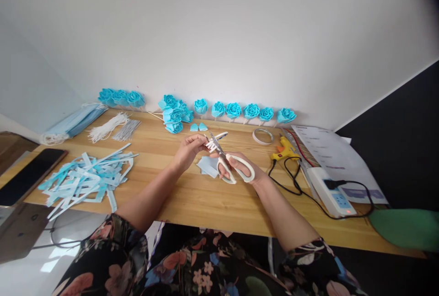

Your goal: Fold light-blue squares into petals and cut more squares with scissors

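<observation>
Pinched in my left hand (190,150) is a white piece with its edge cut into narrow strips (212,145). My right hand (239,164) has its fingers through the white handles of a pair of scissors (249,170). The blades meet at the white piece, in front of my left fingertips; whether they are closed through it I cannot tell. Below the scissors lie pale blue flat pieces (207,167), partly covered by my right hand. Two small bright blue cut pieces (194,127) rest farther back on the table.
Blue fabric flowers (251,111) line the wall. A tape roll (263,137), yellow glue gun (285,149) and power strip (331,191) are on the right. Leftward lie blue-white strips (89,174), white cords (108,126), face masks (73,122) and a phone (30,176).
</observation>
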Demonstrator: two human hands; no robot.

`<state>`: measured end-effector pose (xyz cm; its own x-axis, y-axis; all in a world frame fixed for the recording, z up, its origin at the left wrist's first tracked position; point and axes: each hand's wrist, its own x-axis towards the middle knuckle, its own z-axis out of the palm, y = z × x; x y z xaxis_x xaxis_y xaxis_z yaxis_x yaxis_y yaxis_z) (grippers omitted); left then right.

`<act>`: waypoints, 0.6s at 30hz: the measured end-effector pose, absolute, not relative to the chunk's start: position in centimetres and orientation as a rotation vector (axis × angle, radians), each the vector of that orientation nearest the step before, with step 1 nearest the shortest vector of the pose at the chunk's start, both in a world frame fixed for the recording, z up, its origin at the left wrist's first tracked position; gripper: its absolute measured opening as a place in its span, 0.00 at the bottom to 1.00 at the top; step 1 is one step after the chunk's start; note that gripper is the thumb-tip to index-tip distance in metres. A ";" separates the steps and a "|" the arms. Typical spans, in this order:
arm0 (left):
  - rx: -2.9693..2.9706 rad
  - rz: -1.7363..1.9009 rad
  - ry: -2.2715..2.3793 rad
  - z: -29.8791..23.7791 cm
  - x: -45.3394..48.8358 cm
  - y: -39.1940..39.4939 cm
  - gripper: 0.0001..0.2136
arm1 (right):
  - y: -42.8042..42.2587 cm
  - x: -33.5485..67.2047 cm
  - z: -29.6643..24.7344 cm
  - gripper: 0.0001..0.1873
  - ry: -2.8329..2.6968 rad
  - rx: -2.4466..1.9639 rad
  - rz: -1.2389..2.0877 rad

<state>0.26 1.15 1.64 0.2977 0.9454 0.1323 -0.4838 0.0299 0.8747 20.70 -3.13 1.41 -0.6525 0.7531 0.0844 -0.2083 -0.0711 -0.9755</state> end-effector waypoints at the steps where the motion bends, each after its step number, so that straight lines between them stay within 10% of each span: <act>1: 1.003 1.203 0.567 1.6 0.3 1.2 0.12 | -3.1 20.6 1.3 0.31 -1.504 -0.587 1.814; 18: 0.920 1.215 0.436 1.5 0.6 1.0 0.09 | -2.8 19.9 0.3 0.29 -1.136 -0.467 2.137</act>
